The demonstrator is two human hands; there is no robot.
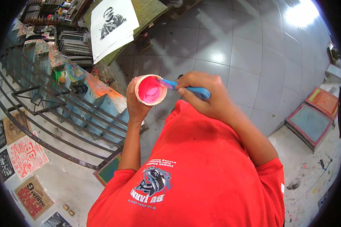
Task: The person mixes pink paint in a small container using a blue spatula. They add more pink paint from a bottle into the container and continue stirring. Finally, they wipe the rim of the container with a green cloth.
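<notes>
A tub [164,92] of pink paint [149,90] is gripped in the curled left hand [138,108], held before a red shirt [216,159], while a blue-handled tool [200,92] is clasped in the closed right hand [211,95], its tip at the rim. Should the tub be tipped or knocked, paint could be spilled onto the floor tiles [214,45].

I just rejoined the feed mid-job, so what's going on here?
A person's left hand holds an open tub with pink paste inside. The right hand grips a blue tool, its far end at the tub's rim. Both hands are in front of the red shirt. Sheets lie on a table at the upper left.
</notes>
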